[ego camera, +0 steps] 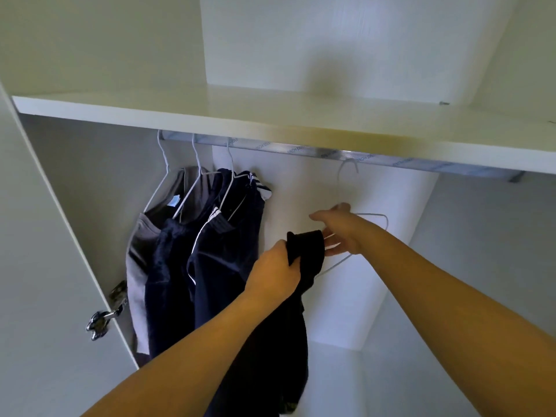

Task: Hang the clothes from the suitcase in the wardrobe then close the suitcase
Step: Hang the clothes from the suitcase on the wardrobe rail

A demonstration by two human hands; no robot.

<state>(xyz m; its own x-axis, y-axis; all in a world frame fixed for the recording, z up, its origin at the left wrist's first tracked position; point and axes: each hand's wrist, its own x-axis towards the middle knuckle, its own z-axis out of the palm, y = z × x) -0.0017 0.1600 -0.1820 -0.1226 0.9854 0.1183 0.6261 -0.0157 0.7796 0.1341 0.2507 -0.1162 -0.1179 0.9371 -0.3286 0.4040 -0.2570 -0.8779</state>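
Observation:
I look into an open white wardrobe with a metal rail (301,150) under a shelf. My left hand (275,273) grips a black garment (305,257) whose length hangs down to the frame's bottom. My right hand (340,231) holds a white wire hanger (371,216) that hooks on the rail; the garment's top end lies over the hanger's lower bar by my fingers. Three white hangers at the rail's left carry a grey top (141,245) and dark navy garments with white stripes (222,236). The suitcase is out of view.
A white shelf (210,111) juts out just above the rail. The open wardrobe door with a metal hinge (103,317) stands at the left. White wardrobe walls close in behind and to the right of the hanger.

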